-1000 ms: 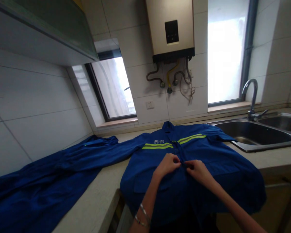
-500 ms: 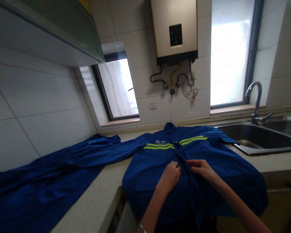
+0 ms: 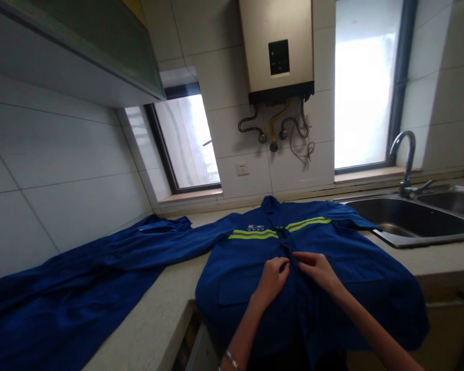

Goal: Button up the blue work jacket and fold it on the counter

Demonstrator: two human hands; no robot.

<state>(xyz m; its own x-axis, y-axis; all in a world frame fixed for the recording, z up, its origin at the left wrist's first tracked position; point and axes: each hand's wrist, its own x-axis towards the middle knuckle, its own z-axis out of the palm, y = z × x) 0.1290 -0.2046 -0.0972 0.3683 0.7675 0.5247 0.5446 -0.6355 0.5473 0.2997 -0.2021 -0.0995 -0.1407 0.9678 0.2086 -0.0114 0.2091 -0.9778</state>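
Observation:
A blue work jacket (image 3: pixel 251 268) with yellow-green reflective stripes lies spread face up, its collar toward the wall and its hem hanging over the counter's front edge. At the front placket, my left hand (image 3: pixel 274 275) pinches one edge of the cloth, fingers closed. Just beside it, my right hand (image 3: pixel 315 268) has thumb and fingers closed on the other edge of the placket. Both sets of fingertips nearly meet below the chest stripe. Any button between them is too small or hidden to make out.
More dark blue clothing (image 3: pixel 62 299) lies along the left counter (image 3: pixel 154 304), partly under the jacket's sleeve. A steel sink (image 3: pixel 413 219) with a tap (image 3: pixel 408 159) is at the right. A water heater (image 3: pixel 276 46) hangs on the wall, and a cabinet (image 3: pixel 73 46) juts out upper left.
My left hand has moved slightly right and my right hand slightly left, bringing the fingertips closer together at the placket. The jacket's front edges are drawn nearer each other.

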